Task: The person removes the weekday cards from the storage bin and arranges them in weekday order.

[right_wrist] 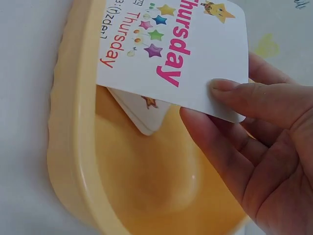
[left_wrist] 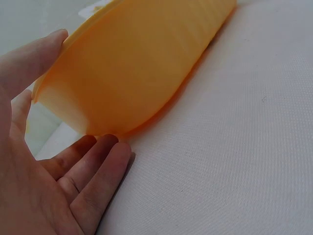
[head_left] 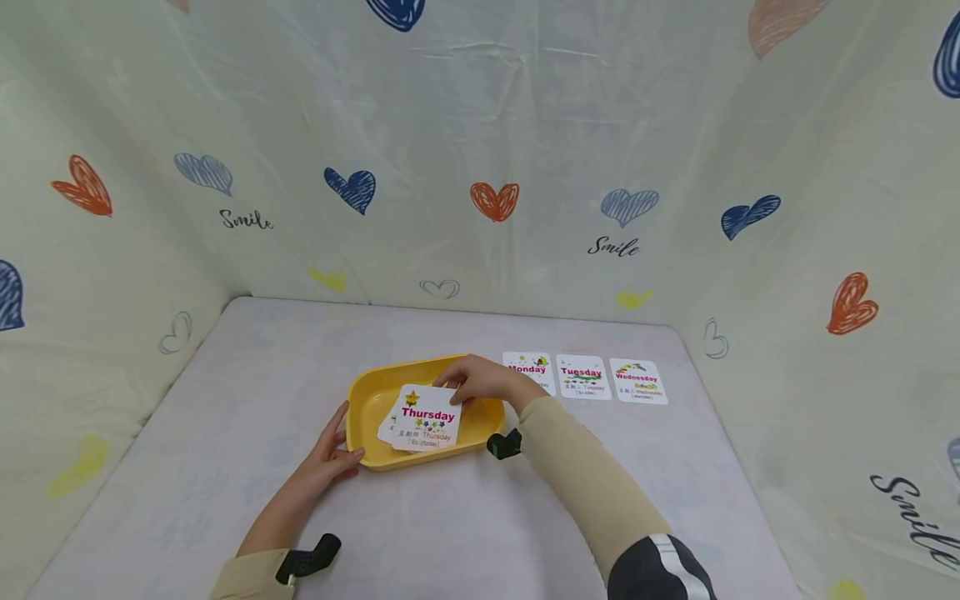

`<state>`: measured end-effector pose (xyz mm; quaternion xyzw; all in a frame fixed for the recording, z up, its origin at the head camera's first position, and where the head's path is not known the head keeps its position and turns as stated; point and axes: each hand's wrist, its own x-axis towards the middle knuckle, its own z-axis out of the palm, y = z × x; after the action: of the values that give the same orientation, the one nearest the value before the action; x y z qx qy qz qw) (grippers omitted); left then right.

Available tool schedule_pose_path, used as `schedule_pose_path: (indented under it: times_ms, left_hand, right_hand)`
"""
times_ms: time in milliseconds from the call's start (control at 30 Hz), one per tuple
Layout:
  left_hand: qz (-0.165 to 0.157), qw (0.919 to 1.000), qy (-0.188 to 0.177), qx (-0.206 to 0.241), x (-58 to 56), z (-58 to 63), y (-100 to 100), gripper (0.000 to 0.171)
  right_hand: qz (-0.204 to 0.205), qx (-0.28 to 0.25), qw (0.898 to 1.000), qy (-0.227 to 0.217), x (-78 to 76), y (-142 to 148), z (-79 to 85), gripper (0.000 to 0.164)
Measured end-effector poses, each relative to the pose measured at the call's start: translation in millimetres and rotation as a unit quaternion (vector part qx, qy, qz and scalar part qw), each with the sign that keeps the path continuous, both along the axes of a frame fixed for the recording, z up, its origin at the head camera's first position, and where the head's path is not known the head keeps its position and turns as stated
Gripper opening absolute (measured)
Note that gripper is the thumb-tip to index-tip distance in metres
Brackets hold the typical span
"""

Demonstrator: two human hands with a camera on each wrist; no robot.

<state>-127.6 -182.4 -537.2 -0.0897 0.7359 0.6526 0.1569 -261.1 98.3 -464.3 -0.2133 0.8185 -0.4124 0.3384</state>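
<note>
A yellow tray [head_left: 369, 412] lies on the table, and my left hand [head_left: 327, 458] holds its left end. In the left wrist view the thumb [left_wrist: 51, 46] is at the tray's rim, and several fingertips touch low on its side. My right hand [head_left: 486, 380] pinches the corner of a white Thursday card [right_wrist: 205, 63] between thumb and fingers, above the tray. Under that card, other white cards [right_wrist: 142, 115] lie partly hidden in the tray.
To the right of the tray, a Monday card [head_left: 528, 367], a Tuesday card [head_left: 583, 377] and a Wednesday card [head_left: 637, 382] form a row on the white tabletop [head_left: 450, 525]. The right forearm partly covers the Monday card. A heart-patterned curtain [head_left: 555, 150] surrounds the table's back and sides.
</note>
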Motion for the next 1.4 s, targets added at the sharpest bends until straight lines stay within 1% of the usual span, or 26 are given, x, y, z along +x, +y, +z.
schedule_pose_path:
  times_ms: [67,333,500,600,800,933,1233,1300,1400]
  left_hand:
    - [0.004,1.0000,-0.002,-0.004,-0.2,-0.2,0,0.091]
    - [0.007,0.9998,-0.014,-0.012,0.1,1.4,1,0.093]
    - [0.013,0.9994,-0.030,-0.015,-0.4,3.3,1,0.094]
    - [0.011,0.9994,-0.029,-0.016,-1.2,3.4,1,0.094]
    - [0.009,0.9995,-0.026,-0.014,-1.3,3.8,3,0.094]
    - [0.008,0.9996,-0.024,-0.014,-0.6,4.0,3,0.093]
    - [0.008,0.9993,-0.032,-0.016,-1.5,2.3,2,0.093]
    - [0.006,0.9995,-0.028,-0.015,-1.5,1.6,1,0.093]
    - [0.002,0.9996,-0.024,-0.015,-1.7,0.5,0,0.093]
  right_hand:
    - [-0.004,-0.002,1.000,0.009,-1.3,6,2.9,0.030]
    - [-0.023,-0.016,0.999,0.015,-8.1,38,17.8,0.031]
    - [-0.027,-0.032,0.999,0.010,-8.6,55,31.0,0.032]
    - [-0.024,-0.039,0.999,0.003,-7.4,65,37.4,0.033]
    - [-0.013,-0.009,1.000,-0.009,-4.0,87,42.4,0.035]
    - [-0.023,0.004,0.999,-0.025,-1.1,104,38.4,0.036]
    - [-0.071,0.012,0.996,-0.055,5.3,141,19.3,0.033]
    - [-0.081,0.017,0.994,-0.065,6.0,149,14.8,0.032]
    - [-0.086,0.014,0.992,-0.093,6.0,158,6.9,0.031]
